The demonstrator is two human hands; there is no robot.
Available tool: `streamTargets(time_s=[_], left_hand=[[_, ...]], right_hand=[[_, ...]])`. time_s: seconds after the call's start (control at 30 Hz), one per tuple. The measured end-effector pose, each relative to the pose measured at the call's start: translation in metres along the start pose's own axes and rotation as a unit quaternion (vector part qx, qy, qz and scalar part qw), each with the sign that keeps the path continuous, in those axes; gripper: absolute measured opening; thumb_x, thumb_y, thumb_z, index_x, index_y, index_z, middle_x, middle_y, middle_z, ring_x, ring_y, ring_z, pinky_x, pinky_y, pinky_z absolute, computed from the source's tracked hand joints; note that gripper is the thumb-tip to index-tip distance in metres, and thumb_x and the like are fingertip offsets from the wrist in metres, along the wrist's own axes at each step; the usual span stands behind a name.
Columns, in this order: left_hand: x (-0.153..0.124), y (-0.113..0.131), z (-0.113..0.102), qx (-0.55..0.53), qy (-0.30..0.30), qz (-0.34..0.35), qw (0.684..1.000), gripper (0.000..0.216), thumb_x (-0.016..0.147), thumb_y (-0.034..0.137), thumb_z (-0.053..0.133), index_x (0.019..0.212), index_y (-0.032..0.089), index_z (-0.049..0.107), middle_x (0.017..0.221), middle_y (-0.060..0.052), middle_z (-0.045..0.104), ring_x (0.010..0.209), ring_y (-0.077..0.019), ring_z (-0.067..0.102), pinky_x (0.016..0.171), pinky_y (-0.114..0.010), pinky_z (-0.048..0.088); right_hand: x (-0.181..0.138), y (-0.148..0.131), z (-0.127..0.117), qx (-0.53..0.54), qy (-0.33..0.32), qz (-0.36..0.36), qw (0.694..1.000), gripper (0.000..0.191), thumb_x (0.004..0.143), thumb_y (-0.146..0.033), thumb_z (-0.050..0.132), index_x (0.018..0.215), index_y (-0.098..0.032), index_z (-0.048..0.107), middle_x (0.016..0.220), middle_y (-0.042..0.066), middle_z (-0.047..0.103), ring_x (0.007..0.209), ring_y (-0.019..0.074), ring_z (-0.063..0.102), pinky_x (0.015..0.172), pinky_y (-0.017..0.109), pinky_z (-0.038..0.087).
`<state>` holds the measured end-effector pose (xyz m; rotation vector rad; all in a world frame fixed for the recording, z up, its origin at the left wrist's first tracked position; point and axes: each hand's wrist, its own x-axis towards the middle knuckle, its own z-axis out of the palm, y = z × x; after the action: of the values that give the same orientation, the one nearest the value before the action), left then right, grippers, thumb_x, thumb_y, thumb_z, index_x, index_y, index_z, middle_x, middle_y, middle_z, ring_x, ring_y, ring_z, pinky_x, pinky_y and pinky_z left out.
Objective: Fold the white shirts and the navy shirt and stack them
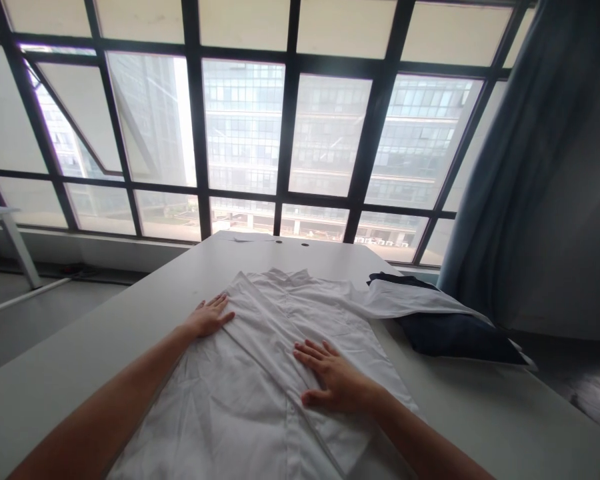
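Observation:
A white shirt [260, 393] lies spread flat on a white table [80, 347], collar toward the window. My left hand [207, 318] rests flat and open on the shirt's left edge, where a sleeve is folded in. My right hand [330, 380] lies open with fingers stretched out on the middle of the shirt, near the button line. One white sleeve [405, 301] stretches off to the right over a dark garment.
A dark navy garment [455, 333] lies at the table's right edge. Small dark bits [305, 245] and a paper sheet [240, 237] sit at the far edge. A large window wall stands beyond, a blue curtain [520, 167] at right, another table's leg [17, 247] at left.

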<state>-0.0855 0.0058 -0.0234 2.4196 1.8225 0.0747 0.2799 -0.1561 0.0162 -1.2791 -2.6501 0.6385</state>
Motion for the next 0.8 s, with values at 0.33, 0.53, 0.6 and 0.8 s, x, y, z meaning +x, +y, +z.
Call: streamTargets(time_s=[0.33,0.53,0.6,0.8], left_hand=[[-0.015,0.030,-0.006,0.004,0.048,0.055,0.997,0.058,0.100,0.047,0.028,0.152,0.023,0.035,0.160,-0.008,0.023,0.149,-0.0280,0.017,0.117,-0.059,0.005],[-0.033,0.097,0.008,-0.094,0.004,0.282,0.955,0.055,0.101,0.055,0.026,0.150,0.033,0.036,0.158,-0.001,0.031,0.148,-0.0233,0.022,0.120,-0.049,0.009],[-0.029,0.097,0.011,-0.103,-0.004,0.275,0.956,0.058,0.099,0.059,0.029,0.150,0.032,0.037,0.158,-0.003,0.030,0.147,-0.0248,0.023,0.120,-0.048,0.011],[-0.002,0.048,0.008,-0.067,0.010,0.143,0.987,0.065,0.097,0.061,0.029,0.151,0.025,0.037,0.160,-0.003,0.023,0.149,-0.0258,0.017,0.120,-0.047,0.011]], right_hand=[[0.003,0.008,-0.001,0.009,0.007,-0.010,1.000,0.104,0.066,-0.077,0.065,0.151,-0.024,0.037,0.158,0.010,0.028,0.147,0.0353,0.020,0.120,0.054,0.005],[0.004,0.006,-0.002,0.000,0.014,-0.014,1.000,0.107,0.063,-0.077,0.068,0.150,-0.023,0.039,0.158,0.011,0.029,0.147,0.0352,0.021,0.120,0.055,0.008],[0.004,0.004,-0.002,0.000,0.013,-0.010,1.000,0.107,0.063,-0.077,0.068,0.150,-0.022,0.039,0.158,0.012,0.029,0.147,0.0354,0.021,0.120,0.055,0.009],[0.002,0.008,0.000,0.002,0.017,-0.009,1.000,0.104,0.066,-0.076,0.067,0.150,-0.022,0.039,0.157,0.012,0.031,0.147,0.0350,0.022,0.120,0.055,0.008]])
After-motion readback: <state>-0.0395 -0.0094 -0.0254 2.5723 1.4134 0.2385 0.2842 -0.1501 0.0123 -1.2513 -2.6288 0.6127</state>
